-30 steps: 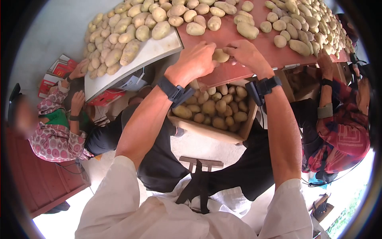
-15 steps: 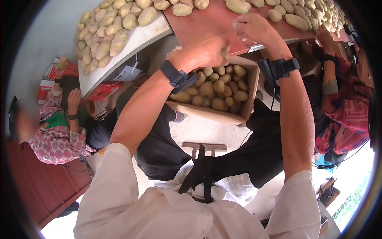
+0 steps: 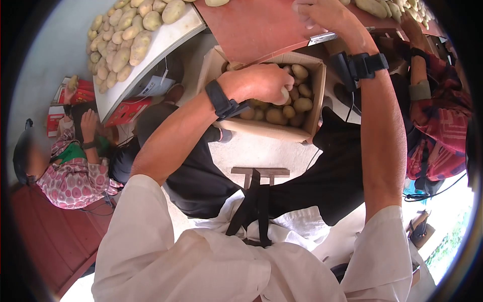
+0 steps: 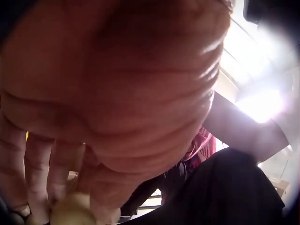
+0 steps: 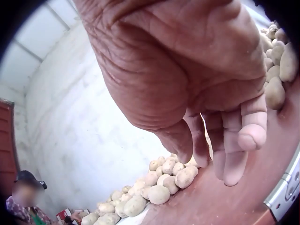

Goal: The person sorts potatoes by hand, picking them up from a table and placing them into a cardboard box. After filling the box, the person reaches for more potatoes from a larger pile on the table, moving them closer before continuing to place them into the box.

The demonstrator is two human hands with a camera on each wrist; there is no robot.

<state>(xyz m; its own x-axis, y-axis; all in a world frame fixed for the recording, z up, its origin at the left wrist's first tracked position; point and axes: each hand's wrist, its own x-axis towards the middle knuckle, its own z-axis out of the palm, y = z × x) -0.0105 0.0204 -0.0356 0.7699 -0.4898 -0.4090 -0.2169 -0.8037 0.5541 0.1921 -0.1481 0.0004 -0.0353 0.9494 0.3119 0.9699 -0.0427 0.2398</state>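
Observation:
My left hand (image 3: 264, 83) is over the cardboard box (image 3: 266, 130), holding a potato (image 4: 72, 210) between thumb and fingers. Most of that potato is hidden by the hand in the head view. Below it, several potatoes (image 3: 275, 117) fill the bottom of the box. My right hand (image 5: 197, 79) hangs over the red tabletop (image 3: 246, 30) with loosely bent fingers and nothing in them. Beyond its fingertips in the right wrist view lies a heap of potatoes (image 5: 159, 194).
A potato pile (image 3: 121, 45) covers the white table (image 3: 173, 38) on the left. More potatoes (image 3: 375, 7) lie at the right end of the red top. One person (image 3: 75, 176) sits at the left, another (image 3: 443, 136) at the right. A metal latch (image 3: 322, 38) is on the tabletop edge.
My left hand has carried the potato from the tabletop down over the box. My right hand has let go of it and moved right and away. The head view has tilted downward.

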